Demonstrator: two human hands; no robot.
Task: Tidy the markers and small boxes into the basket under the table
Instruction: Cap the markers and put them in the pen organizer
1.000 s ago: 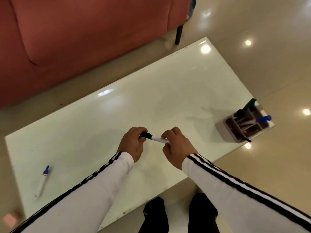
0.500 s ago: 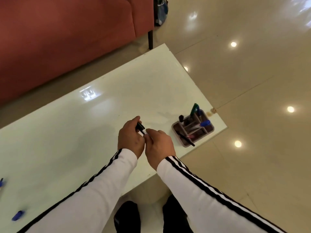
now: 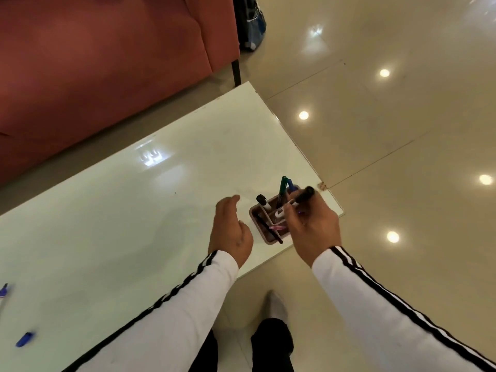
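The glossy white tabletop (image 3: 128,216) fills the left and middle. A red sofa (image 3: 107,63) stands beyond it at 11 o'clock, with a dark bag (image 3: 253,25) on the tiled floor (image 3: 402,130) at 12 o'clock.

A brown divided holder (image 3: 264,234) sits near the tabletop's corner at 3 o'clock, between the two hands. Its compartments hold a green marker (image 3: 283,183) and a blue marker (image 3: 291,184) standing at the far side. A black-capped marker (image 3: 261,200) stands at the far left, and a dark pen (image 3: 269,229) leans out over the near wall.

The right hand (image 3: 316,233) hovers over the holder and hides its right side. Its grip is pinched on a black-capped white marker (image 3: 304,196), cap pointing to 1 o'clock. Any print on the barrel is too blurred to read.

The left hand (image 3: 232,233) floats just left of the holder, grip wide and holding nothing.

Far off at 8 o'clock lie a loose blue cap (image 3: 24,339) and, at the frame edge, a blue-tipped marker (image 3: 4,289).
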